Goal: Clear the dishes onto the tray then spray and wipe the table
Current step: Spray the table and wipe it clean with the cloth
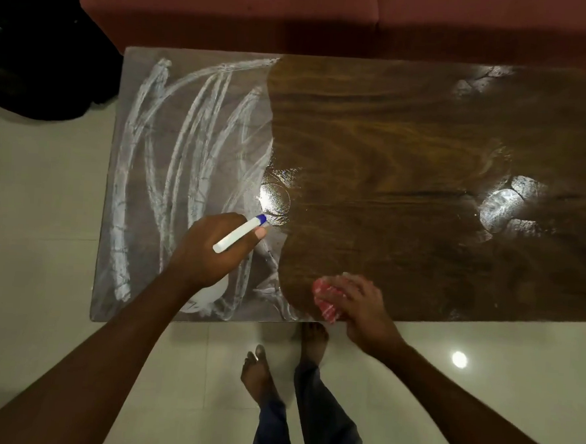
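Note:
A glossy brown wooden table (409,153) fills the middle of the view. Its left third is covered with whitish streaks (187,140). My left hand (211,247) hovers over the streaked part and grips a white spray bottle (239,234) with a blue nozzle tip pointing right; the bottle's body shows below my wrist. My right hand (362,305) presses a red and white cloth (326,297) onto the table near its front edge; this hand is blurred. No dishes or tray are in view.
A red-brown sofa (297,12) runs along the table's far side. A black bag or cushion (38,51) lies on the floor at the upper left. My bare feet (286,358) stand on the pale tiled floor (43,241) in front of the table.

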